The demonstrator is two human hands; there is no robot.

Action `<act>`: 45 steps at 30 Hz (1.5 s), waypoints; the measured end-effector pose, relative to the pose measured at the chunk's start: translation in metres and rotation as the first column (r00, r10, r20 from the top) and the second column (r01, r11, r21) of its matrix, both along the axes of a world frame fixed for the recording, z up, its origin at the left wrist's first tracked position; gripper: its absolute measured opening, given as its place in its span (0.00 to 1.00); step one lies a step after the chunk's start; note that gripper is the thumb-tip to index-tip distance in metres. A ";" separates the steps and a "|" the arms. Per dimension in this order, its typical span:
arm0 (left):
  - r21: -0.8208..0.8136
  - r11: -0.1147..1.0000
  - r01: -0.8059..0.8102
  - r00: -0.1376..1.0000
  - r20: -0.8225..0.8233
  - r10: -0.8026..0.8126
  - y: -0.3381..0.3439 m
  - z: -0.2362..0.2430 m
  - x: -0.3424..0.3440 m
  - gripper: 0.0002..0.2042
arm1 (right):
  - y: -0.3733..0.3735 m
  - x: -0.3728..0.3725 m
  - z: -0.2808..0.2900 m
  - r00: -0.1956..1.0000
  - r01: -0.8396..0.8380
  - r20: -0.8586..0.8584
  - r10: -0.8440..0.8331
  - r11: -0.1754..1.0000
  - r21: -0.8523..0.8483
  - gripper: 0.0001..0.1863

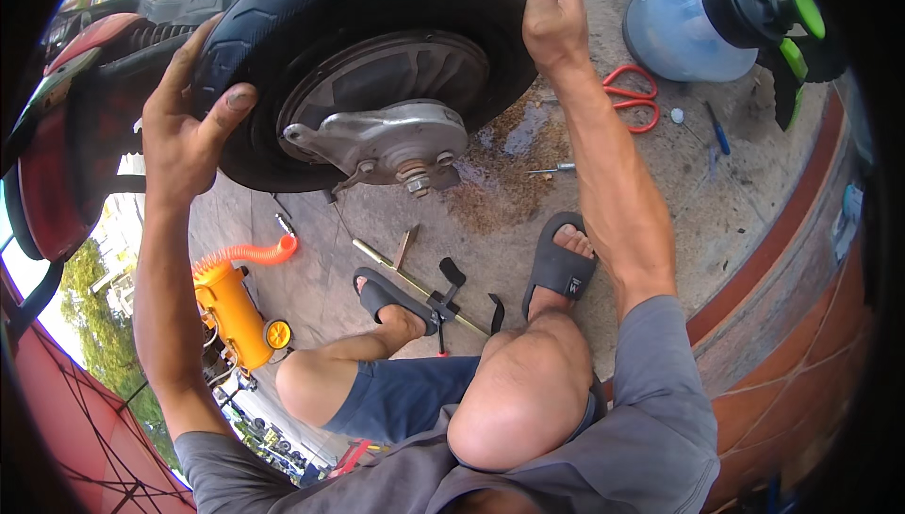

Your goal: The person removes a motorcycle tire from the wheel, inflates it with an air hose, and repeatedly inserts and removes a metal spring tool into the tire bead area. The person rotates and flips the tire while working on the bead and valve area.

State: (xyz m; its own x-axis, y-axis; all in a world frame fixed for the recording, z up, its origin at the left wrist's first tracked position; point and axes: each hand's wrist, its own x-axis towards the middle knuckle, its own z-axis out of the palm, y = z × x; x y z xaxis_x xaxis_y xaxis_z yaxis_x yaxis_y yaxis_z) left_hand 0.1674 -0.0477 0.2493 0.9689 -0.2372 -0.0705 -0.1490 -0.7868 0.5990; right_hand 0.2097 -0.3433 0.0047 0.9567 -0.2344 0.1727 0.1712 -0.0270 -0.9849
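The left hand (189,127) and the right hand (551,19) are gripping the black scooter tire (283,5) from both sides, fingers spread wide, holding it up between them above the floor (528,231).

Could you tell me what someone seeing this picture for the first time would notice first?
The big black tyre on its grey hub fills the upper middle, gripped by the left hand on its left edge and the right hand on its right. Below left stands a yellow air compressor with a coiled orange hose; upper right sit a pale blue spray bottle and red scissors.
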 end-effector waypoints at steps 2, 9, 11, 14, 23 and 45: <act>0.156 0.984 0.089 0.996 -0.001 -0.090 -0.012 0.014 0.022 0.36 | 0.010 -0.001 -0.016 0.996 -0.023 -0.079 0.036 0.986 0.166 0.29; 0.500 0.861 0.094 0.984 -0.178 -0.004 -0.093 0.057 0.073 0.36 | 0.040 -0.013 -0.023 0.905 0.041 -0.305 0.296 0.652 0.757 0.36; 0.566 0.821 0.073 0.980 -0.195 0.048 -0.114 0.053 0.093 0.38 | 0.042 -0.017 -0.019 0.855 0.078 -0.362 0.372 0.597 0.798 0.37; 0.630 0.769 0.110 0.977 -0.212 0.034 -0.129 0.048 0.117 0.40 | 0.045 -0.020 -0.018 0.789 0.105 -0.409 0.459 0.554 0.826 0.40; 0.715 0.649 0.261 0.927 -0.372 0.037 -0.162 0.027 0.166 0.37 | 0.072 -0.031 -0.036 0.694 0.231 -0.411 0.591 0.357 0.905 0.43; 0.000 0.993 0.122 0.980 -0.160 -0.121 0.040 -0.005 0.025 0.43 | 0.023 -0.044 0.035 0.982 0.152 0.113 -0.148 0.988 -0.022 0.28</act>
State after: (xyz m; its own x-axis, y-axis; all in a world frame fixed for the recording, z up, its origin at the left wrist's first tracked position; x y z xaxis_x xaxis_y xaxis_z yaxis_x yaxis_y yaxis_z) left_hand 0.1928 -0.0078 0.2440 0.9092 -0.3508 -0.2243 -0.1472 -0.7747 0.6149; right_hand 0.1662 -0.3206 0.0398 0.8855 -0.3667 0.2853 0.2712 -0.0905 -0.9582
